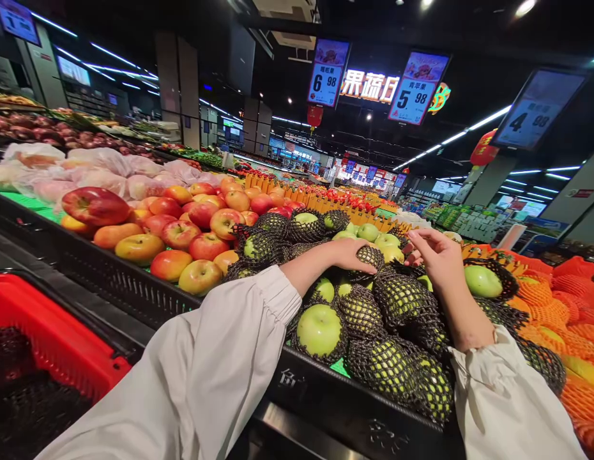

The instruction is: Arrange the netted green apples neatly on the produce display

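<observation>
Nearest at the left, a red basket (55, 338) stands beside the display, with dark mesh-covered items (33, 399) in it that are too dim to identify. Just beyond it on the left, a black slotted crate (105, 284) holds loose red-and-yellow apples (182, 233). Nearer the middle, a black-walled bin (335, 399) is heaped with netted green apples (359, 310), most of them in black mesh sleeves; one green apple (319, 330) at the near edge shows its bare top out of its net. To the right lies fruit in orange foam nets (541, 306). Farther into the heap, the left hand (350, 254) lies over a netted apple (372, 259) that sits among the others, its fingers curved against the mesh; its thumb is out of sight, so I cannot tell whether this grip is closed. Right of it, the right hand (435, 255) is raised over the pile with fingers bent, and whether it pinches anything cannot be told. The step in hand seems to be handling the green apples where they lie; lifting one would call for fingers well around it and a gentle pull, since neighbouring nets may snag. Just behind the hands rest unnetted green apples (368, 231); farther left are plastic-bagged fruit (86, 169), then a bank of dark red produce (52, 131).
</observation>
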`<state>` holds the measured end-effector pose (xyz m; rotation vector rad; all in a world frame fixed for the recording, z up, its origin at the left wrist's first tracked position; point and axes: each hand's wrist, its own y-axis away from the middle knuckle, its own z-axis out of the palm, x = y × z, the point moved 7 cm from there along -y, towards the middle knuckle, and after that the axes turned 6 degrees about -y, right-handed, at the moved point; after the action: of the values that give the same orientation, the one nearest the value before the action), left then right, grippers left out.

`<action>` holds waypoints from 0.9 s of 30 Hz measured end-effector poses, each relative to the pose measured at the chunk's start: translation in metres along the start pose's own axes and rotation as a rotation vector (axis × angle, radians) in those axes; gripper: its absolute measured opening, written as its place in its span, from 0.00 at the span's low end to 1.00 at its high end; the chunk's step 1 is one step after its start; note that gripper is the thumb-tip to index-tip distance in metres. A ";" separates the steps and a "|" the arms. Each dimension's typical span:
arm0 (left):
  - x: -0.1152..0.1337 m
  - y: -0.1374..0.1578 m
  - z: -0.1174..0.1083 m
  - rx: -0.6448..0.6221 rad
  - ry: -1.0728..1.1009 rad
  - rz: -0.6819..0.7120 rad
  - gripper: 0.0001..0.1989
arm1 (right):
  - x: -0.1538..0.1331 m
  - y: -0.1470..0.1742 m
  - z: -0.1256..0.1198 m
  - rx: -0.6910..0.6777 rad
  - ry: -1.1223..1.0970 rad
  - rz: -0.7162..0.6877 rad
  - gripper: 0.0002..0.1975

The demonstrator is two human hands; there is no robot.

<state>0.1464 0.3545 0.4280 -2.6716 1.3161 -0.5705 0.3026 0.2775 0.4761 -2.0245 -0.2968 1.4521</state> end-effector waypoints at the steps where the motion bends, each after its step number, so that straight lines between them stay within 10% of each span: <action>1: -0.003 0.000 0.004 -0.031 -0.007 -0.051 0.46 | 0.000 0.000 0.001 -0.003 -0.003 -0.001 0.21; 10: -0.007 -0.001 0.002 0.066 -0.064 -0.157 0.51 | 0.002 0.000 0.000 -0.017 -0.015 0.008 0.20; 15: -0.018 0.018 -0.050 0.516 0.155 -0.212 0.40 | 0.003 -0.001 -0.001 -0.010 -0.035 0.001 0.19; 20: -0.064 0.061 -0.095 1.030 0.162 -0.552 0.39 | 0.002 -0.001 0.001 -0.005 -0.041 -0.007 0.21; 27: -0.101 0.085 -0.100 1.135 -0.001 -0.870 0.39 | 0.001 -0.001 0.001 0.018 -0.057 -0.016 0.25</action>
<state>-0.0100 0.3873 0.4694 -2.0234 -0.3031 -0.9728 0.3022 0.2796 0.4759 -1.9652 -0.3215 1.4993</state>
